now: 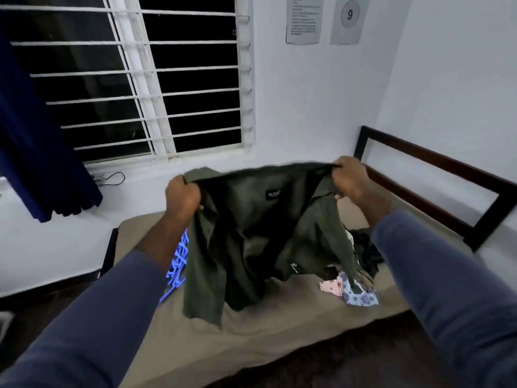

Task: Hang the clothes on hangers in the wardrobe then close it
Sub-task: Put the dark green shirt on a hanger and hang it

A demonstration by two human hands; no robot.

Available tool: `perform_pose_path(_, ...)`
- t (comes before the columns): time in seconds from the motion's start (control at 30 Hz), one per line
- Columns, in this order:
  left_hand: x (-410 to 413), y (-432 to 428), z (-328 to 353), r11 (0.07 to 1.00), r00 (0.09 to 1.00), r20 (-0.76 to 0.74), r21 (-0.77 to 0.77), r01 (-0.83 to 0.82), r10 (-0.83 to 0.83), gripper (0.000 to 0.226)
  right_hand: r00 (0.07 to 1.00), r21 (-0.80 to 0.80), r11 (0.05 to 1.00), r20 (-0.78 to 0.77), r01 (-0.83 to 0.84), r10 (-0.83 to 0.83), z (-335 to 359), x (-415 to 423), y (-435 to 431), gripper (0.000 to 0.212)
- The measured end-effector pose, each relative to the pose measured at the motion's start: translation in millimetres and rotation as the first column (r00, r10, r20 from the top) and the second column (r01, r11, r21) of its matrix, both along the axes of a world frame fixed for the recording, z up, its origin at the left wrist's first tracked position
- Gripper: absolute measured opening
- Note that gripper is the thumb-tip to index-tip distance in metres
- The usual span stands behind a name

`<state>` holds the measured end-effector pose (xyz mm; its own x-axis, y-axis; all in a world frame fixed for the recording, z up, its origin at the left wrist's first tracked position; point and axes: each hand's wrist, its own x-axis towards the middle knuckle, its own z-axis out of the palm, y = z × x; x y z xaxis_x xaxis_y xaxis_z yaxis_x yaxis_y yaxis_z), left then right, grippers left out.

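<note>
Left hand (181,196) and right hand (349,177) grip the olive-green cloth shirt (251,233); its hem may snag the blue plastic hangers (179,261) beside it.

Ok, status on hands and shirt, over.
Left hand and right hand grip the green shirt at its shoulders, spread over the bed. Blue hangers left of it, untouched. Nothing in the way.

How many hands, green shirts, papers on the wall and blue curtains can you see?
Hands: 2, left hand and right hand
Green shirt: 1
Papers on the wall: 2
Blue curtain: 1
Total: 6
</note>
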<state>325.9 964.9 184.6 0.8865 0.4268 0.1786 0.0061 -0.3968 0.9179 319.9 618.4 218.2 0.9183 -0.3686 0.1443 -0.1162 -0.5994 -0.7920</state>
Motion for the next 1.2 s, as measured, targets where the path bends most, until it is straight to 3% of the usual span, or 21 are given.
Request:
perform_pose_path(0.1, -10.3, -10.3, 18.8, 0.978, 0.977, 0.206, -0.206, -0.005, 0.049, 0.032, 0.985, 0.201, 0.980, 0.165, 0.010, -0.044, 16.6, -12.8, 6.4, 0.036)
perform_pose_path(0.13, -12.5, -15.9, 25.6, 0.971, 0.971, 0.235, -0.237, 0.018, 0.039, 0.031, 0.987, 0.268, 0.964, 0.156, -0.003, -0.041, 18.6, -12.2, 8.7, 0.036)
perform_pose_path(0.23, -17.8, -23.8, 30.8, 0.957, 0.976, 0.218, -0.287, 0.039, 0.026, 0.028, 0.994, 0.265, 0.964, -0.092, -0.030, 0.056, 9.5, -13.8, 9.7, 0.031)
perform_pose_path(0.3, -19.8, -23.2, 25.6, 0.954, 0.974, 0.223, -0.298, 0.021, 0.048, 0.026, 0.999, 0.377, 0.925, -0.034, 0.044, -0.034, 5.3, -12.1, 4.0, 0.033)
perform_pose_path(0.37, -19.1, -21.4, 16.9, 0.952, 0.973, 0.228, -0.305, 0.027, 0.045, 0.021, 0.992, 0.579, 0.814, 0.064, 0.051, -0.109, 5.7, -13.4, 2.9, 0.032)
perform_pose_path(0.43, -10.3, -19.6, 7.2, 0.940, 0.982, 0.187, -0.337, 0.049, 0.016, 0.016, 0.992, 0.639, 0.769, 0.100, -0.002, -0.080, 3.4, -10.7, 6.8, 0.022)
perform_pose_path(0.6, 41.9, -7.5, -16.0, 0.938, 0.999, 0.034, -0.347, 0.015, -0.003, 0.018, 1.000, 0.564, 0.826, -0.003, -0.015, 0.020, -27.9, 32.2, 9.1, 0.015)
perform_pose_path(0.7, 93.6, 1.2, -46.5, 0.937, 0.998, -0.054, -0.350, -0.027, 0.009, 0.019, 0.994, 0.542, 0.840, -0.107, 0.033, 0.030, -61.4, 78.1, 11.1, 0.028)
perform_pose_path(0.8, 166.2, 4.5, -95.0, 0.923, 0.979, -0.201, -0.382, -0.051, -0.029, 0.024, 0.979, 0.511, 0.858, -0.196, 0.052, 0.058, -100.7, 138.8, 19.7, 0.012)
perform_pose_path(0.9, 243.2, 0.9, -149.2, 0.909, 0.943, -0.320, -0.414, -0.055, -0.089, 0.038, 0.966, 0.484, 0.870, -0.257, 0.099, 0.033, -132.9, 213.2, 37.7, 0.009)
perform_pose_path(1.07, 335.3, -7.6, -247.3, 0.922, 0.883, -0.438, -0.387, -0.018, -0.167, 0.080, 0.948, 0.330, 0.936, -0.317, 0.124, -0.014, -239.2, 331.5, 57.9, 0.062)
perform_pose_path(1.13, 348.3, -10.2, -310.3, 0.955, 0.846, -0.482, -0.279, 0.098, -0.228, 0.087, 0.924, 0.242, 0.965, -0.382, 0.096, 0.004, -268.8, 334.5, 83.5, 0.065)
perform_pose_path(1.2, 331.5, -16.8, -358.1, 0.951, 0.761, -0.570, -0.179, 0.253, -0.310, 0.091, 0.872, 0.174, 0.984, -0.476, -0.029, 0.110, -311.3, 325.1, 101.0, 0.054)
